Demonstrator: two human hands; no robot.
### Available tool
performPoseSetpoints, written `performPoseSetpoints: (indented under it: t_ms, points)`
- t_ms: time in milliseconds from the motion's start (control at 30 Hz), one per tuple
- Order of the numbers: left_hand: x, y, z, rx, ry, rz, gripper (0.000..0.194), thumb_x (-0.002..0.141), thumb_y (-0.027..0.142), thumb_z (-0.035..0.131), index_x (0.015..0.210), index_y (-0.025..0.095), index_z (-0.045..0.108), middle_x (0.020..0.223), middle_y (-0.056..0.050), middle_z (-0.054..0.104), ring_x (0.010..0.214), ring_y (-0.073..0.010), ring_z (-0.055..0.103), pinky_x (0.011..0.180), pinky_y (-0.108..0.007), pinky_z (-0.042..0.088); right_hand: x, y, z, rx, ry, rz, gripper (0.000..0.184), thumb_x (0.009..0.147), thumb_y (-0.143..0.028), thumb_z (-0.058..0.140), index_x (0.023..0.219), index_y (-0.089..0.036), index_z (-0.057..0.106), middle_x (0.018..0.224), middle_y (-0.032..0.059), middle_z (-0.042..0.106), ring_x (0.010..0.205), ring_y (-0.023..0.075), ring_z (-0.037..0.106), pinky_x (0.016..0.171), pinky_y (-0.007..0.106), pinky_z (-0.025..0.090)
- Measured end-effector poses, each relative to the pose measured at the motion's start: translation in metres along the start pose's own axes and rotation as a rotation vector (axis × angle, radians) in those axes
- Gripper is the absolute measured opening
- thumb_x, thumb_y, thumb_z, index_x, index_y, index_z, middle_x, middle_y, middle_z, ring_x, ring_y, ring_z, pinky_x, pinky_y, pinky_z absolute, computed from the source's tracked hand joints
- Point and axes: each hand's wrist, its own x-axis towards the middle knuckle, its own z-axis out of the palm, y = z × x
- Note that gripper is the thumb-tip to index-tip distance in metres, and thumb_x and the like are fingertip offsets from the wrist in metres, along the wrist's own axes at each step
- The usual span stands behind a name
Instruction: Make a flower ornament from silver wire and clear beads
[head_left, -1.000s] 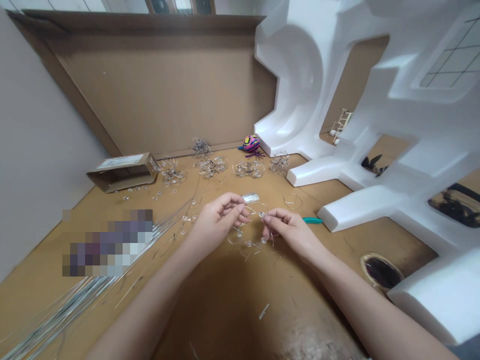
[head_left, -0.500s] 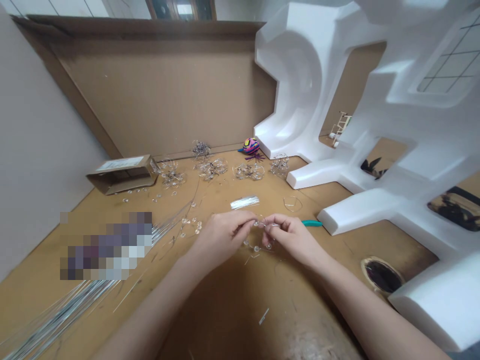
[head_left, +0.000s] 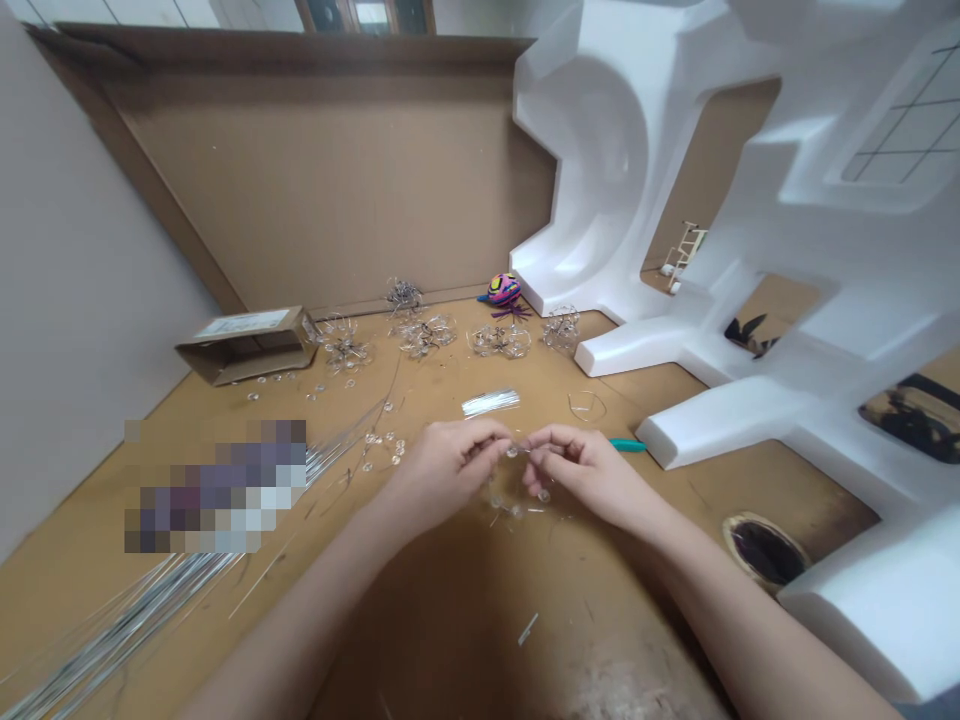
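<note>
In the middle of the table, my left hand (head_left: 463, 455) pinches a thin wire strung with clear beads. My right hand (head_left: 576, 468) is closed on the same beaded wire (head_left: 512, 452), its thumb and forefinger a short way from those of the left. Below the fingertips hangs a loop of it with more clear beads, blurred in part. Just beyond the hands lies a bundle of short silver wires (head_left: 490, 403). Several loose clear beads (head_left: 390, 447) are scattered left of my left hand. A teal tool handle (head_left: 628, 445) shows behind my right hand.
Beaded wire clusters (head_left: 498, 341) line the back beside a colourful ball-shaped object (head_left: 503, 290). An open cardboard box (head_left: 251, 350) sits back left, long wires (head_left: 142, 610) front left. White moulded foam (head_left: 705, 430) stands along the right. A hole (head_left: 766, 550) pierces the table.
My fingertips have shifted slightly on the wire, and the hanging beaded loop has swung and blurred. The view has moved a little. Both hands keep their hold.
</note>
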Motion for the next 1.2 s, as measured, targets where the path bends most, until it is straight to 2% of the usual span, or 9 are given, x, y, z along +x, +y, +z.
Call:
performPoseSetpoints:
  t_ms: [100, 167, 267, 333, 400, 500, 633, 867, 1200]
  points:
    - [0.002, 0.002, -0.002, -0.147, 0.034, -0.054, 0.021, 0.083, 0.031, 0.044, 0.079, 0.019, 0.061, 0.059, 0.002, 0.054, 0.054, -0.0111, 0.05, 0.052, -0.021, 0.037, -0.001, -0.001, -0.001, 0.023, -0.033, -0.013, 0.015, 0.08, -0.028, 0.048, 0.086, -0.015, 0.052, 0.067, 0.0012, 0.062, 0.061, 0.0116, 0.058, 0.065, 0.028, 0.044]
    - [0.003, 0.004, -0.003, -0.155, 0.083, -0.026, 0.02, 0.08, 0.03, 0.049, 0.073, 0.018, 0.062, 0.066, 0.0, 0.056, 0.061, -0.012, 0.051, 0.057, -0.022, 0.038, -0.001, 0.0, -0.001, 0.038, -0.043, -0.015, 0.015, 0.08, -0.03, 0.048, 0.085, -0.015, 0.051, 0.068, 0.0019, 0.063, 0.063, 0.0123, 0.06, 0.067, 0.03, 0.045]
    - [0.005, 0.004, -0.004, -0.184, 0.126, 0.033, 0.016, 0.077, 0.029, 0.055, 0.069, 0.018, 0.065, 0.083, -0.004, 0.057, 0.081, -0.0158, 0.053, 0.074, -0.027, 0.039, 0.0, 0.003, -0.001, 0.059, -0.058, -0.005, 0.016, 0.08, -0.032, 0.05, 0.083, -0.016, 0.05, 0.069, 0.0024, 0.063, 0.063, 0.0133, 0.061, 0.067, 0.032, 0.046]
    - [0.006, 0.002, -0.004, -0.299, 0.097, 0.053, 0.016, 0.076, 0.029, 0.056, 0.071, 0.018, 0.066, 0.096, -0.006, 0.057, 0.096, -0.0185, 0.051, 0.085, -0.03, 0.036, 0.001, 0.003, -0.002, 0.077, -0.074, -0.004, 0.016, 0.08, -0.032, 0.05, 0.082, -0.016, 0.05, 0.07, 0.0028, 0.064, 0.062, 0.014, 0.061, 0.066, 0.032, 0.046]
    - [0.006, -0.001, -0.003, -0.499, 0.025, 0.024, 0.018, 0.078, 0.031, 0.054, 0.075, 0.018, 0.066, 0.101, -0.006, 0.058, 0.101, -0.0197, 0.05, 0.089, -0.032, 0.034, 0.001, 0.002, -0.002, 0.1, -0.078, -0.006, 0.016, 0.08, -0.032, 0.051, 0.082, -0.016, 0.05, 0.07, 0.0031, 0.064, 0.062, 0.0143, 0.062, 0.066, 0.032, 0.046]
    - [0.006, -0.005, 0.002, -0.773, -0.046, -0.087, 0.021, 0.08, 0.033, 0.052, 0.082, 0.017, 0.065, 0.095, -0.006, 0.063, 0.09, -0.0177, 0.055, 0.081, -0.03, 0.039, 0.001, -0.001, -0.003, 0.129, -0.072, 0.013, 0.017, 0.079, -0.032, 0.052, 0.082, -0.015, 0.052, 0.071, 0.0034, 0.064, 0.062, 0.0141, 0.062, 0.066, 0.032, 0.046]
    - [0.007, -0.009, 0.007, -0.889, -0.028, -0.193, 0.02, 0.079, 0.033, 0.054, 0.081, 0.016, 0.065, 0.084, -0.004, 0.064, 0.077, -0.0136, 0.055, 0.075, -0.026, 0.04, 0.0, -0.004, -0.001, 0.154, -0.072, 0.027, 0.017, 0.078, -0.032, 0.053, 0.081, -0.016, 0.052, 0.07, 0.0026, 0.064, 0.062, 0.0138, 0.062, 0.066, 0.031, 0.045]
    - [0.007, -0.009, 0.013, -0.995, 0.017, -0.185, 0.019, 0.08, 0.032, 0.053, 0.083, 0.016, 0.063, 0.085, -0.004, 0.063, 0.085, -0.0155, 0.055, 0.082, -0.028, 0.038, 0.002, 0.001, -0.002, 0.211, -0.051, 0.055, 0.016, 0.077, -0.03, 0.054, 0.082, -0.016, 0.052, 0.07, 0.0028, 0.064, 0.062, 0.0135, 0.061, 0.065, 0.031, 0.044]
    - [0.008, -0.008, 0.018, -1.075, 0.031, -0.213, 0.02, 0.077, 0.032, 0.055, 0.084, 0.015, 0.063, 0.078, -0.004, 0.063, 0.075, -0.0139, 0.056, 0.076, -0.027, 0.039, 0.002, 0.008, -0.002, 0.292, -0.075, 0.06, 0.014, 0.077, -0.028, 0.056, 0.083, -0.015, 0.055, 0.072, 0.0021, 0.062, 0.062, 0.0124, 0.06, 0.066, 0.031, 0.045]
